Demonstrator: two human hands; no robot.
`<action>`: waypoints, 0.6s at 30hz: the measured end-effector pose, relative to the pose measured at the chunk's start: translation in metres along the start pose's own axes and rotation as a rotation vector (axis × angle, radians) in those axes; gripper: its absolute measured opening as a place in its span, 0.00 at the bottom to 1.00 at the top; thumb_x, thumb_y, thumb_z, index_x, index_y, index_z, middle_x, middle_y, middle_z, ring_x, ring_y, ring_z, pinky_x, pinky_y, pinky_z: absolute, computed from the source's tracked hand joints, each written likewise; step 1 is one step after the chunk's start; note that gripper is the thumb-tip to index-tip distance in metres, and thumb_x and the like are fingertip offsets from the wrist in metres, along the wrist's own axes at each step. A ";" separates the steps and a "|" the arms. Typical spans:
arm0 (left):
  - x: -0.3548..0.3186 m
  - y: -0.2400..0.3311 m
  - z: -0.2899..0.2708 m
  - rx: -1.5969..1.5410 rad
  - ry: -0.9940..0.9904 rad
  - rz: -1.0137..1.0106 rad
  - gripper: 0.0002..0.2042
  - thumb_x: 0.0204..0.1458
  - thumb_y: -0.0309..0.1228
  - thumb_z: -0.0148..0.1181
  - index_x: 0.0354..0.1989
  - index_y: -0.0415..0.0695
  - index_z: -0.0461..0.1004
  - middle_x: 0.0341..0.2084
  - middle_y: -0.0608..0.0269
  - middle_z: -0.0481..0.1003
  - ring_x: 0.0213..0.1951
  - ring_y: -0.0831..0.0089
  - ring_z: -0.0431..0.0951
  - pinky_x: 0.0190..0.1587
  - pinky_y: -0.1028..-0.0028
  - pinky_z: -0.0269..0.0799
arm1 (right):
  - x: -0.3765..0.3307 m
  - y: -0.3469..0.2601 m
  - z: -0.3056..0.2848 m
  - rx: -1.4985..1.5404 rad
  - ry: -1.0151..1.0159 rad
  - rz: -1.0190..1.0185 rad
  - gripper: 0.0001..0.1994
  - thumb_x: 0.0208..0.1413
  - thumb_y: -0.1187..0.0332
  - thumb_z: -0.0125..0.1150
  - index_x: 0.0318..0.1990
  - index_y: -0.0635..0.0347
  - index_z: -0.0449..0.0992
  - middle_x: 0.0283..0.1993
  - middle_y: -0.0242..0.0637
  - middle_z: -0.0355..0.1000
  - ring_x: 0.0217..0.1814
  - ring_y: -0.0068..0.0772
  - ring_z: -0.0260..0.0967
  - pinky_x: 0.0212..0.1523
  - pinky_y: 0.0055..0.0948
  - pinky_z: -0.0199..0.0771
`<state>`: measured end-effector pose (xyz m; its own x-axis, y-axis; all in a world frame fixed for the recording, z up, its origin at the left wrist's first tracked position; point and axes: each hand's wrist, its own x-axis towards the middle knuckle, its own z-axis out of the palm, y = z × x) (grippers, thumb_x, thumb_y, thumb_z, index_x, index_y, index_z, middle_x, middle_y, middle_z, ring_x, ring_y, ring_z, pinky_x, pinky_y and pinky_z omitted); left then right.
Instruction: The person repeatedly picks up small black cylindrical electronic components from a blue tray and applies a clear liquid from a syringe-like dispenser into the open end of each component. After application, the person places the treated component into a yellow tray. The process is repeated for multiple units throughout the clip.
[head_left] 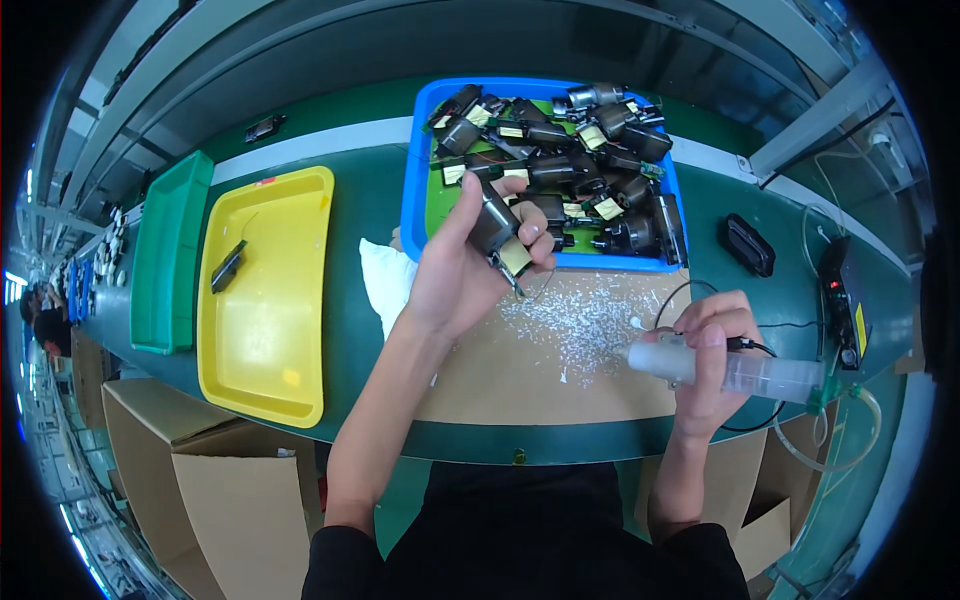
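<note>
- Green surface point(365, 195) is partly covered by a brown sheet point(530, 390) strewn with white specks point(585, 325).
- Above it, a dark cylindrical unit point(492, 225) is clasped by the left hand point(455, 275); a translucent syringe point(765, 378) is gripped by the right hand point(710, 362).
- Many similar units point(555, 170) are heaped in the blue tray point(410, 205), one point(229, 268) in the yellow tray point(265, 350); which are finished cannot be told.

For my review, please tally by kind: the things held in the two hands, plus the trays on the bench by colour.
Dark cylindrical device, in the left hand: 1
Translucent syringe-like barrel, in the right hand: 1
Blue tray: 1
Yellow tray: 1
Green tray: 1
Total: 5
</note>
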<state>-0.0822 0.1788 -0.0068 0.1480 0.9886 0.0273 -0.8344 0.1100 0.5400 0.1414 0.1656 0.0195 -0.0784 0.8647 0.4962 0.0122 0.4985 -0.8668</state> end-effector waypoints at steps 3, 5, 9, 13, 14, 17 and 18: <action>-0.004 -0.005 0.007 0.272 0.137 0.017 0.25 0.59 0.53 0.29 0.43 0.43 0.64 0.29 0.64 0.65 0.36 0.74 0.66 0.42 0.70 0.64 | 0.005 -0.013 0.000 0.003 0.066 -0.036 0.13 0.53 0.68 0.47 0.21 0.65 0.59 0.27 0.40 0.58 0.28 0.27 0.60 0.20 0.31 0.78; -0.004 -0.007 0.006 0.550 0.255 0.067 0.25 0.58 0.53 0.30 0.44 0.43 0.63 0.31 0.65 0.65 0.36 0.76 0.66 0.41 0.73 0.64 | 0.007 -0.019 0.002 -0.005 0.106 -0.058 0.13 0.53 0.66 0.46 0.21 0.64 0.58 0.27 0.40 0.57 0.29 0.29 0.59 0.19 0.32 0.78; -0.010 -0.004 -0.001 0.388 0.151 0.077 0.21 0.58 0.48 0.40 0.50 0.44 0.62 0.37 0.64 0.68 0.37 0.78 0.67 0.42 0.77 0.66 | 0.013 -0.029 0.008 0.010 0.127 -0.081 0.14 0.54 0.64 0.44 0.21 0.62 0.57 0.28 0.39 0.55 0.31 0.29 0.56 0.21 0.32 0.78; -0.013 -0.003 0.013 0.289 0.286 0.094 0.19 0.55 0.35 0.49 0.52 0.39 0.58 0.35 0.55 0.71 0.36 0.73 0.72 0.42 0.76 0.70 | 0.015 -0.034 0.009 0.054 0.116 -0.149 0.13 0.54 0.63 0.40 0.22 0.61 0.55 0.30 0.39 0.53 0.33 0.29 0.54 0.22 0.31 0.78; -0.014 -0.002 0.016 0.307 0.271 0.079 0.20 0.54 0.32 0.50 0.52 0.38 0.57 0.34 0.53 0.71 0.35 0.71 0.73 0.43 0.75 0.71 | 0.015 -0.037 0.009 0.071 0.120 -0.171 0.13 0.54 0.63 0.40 0.21 0.60 0.55 0.30 0.39 0.53 0.33 0.29 0.54 0.23 0.31 0.78; -0.015 -0.004 0.016 0.232 0.185 0.013 0.20 0.50 0.25 0.52 0.51 0.36 0.55 0.34 0.47 0.71 0.33 0.66 0.75 0.39 0.73 0.71 | 0.017 -0.046 0.010 0.130 0.109 -0.239 0.13 0.55 0.63 0.39 0.21 0.59 0.54 0.30 0.39 0.52 0.33 0.29 0.53 0.23 0.32 0.78; -0.016 -0.008 0.010 0.210 0.126 -0.003 0.18 0.50 0.24 0.52 0.49 0.38 0.57 0.36 0.48 0.70 0.35 0.65 0.75 0.38 0.72 0.71 | 0.018 -0.049 0.010 0.164 0.091 -0.267 0.13 0.55 0.62 0.39 0.21 0.58 0.54 0.30 0.38 0.52 0.33 0.29 0.53 0.23 0.32 0.78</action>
<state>-0.0731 0.1610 -0.0033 0.0719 0.9948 -0.0726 -0.7034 0.1022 0.7034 0.1292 0.1560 0.0701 0.0319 0.7102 0.7033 -0.1579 0.6984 -0.6981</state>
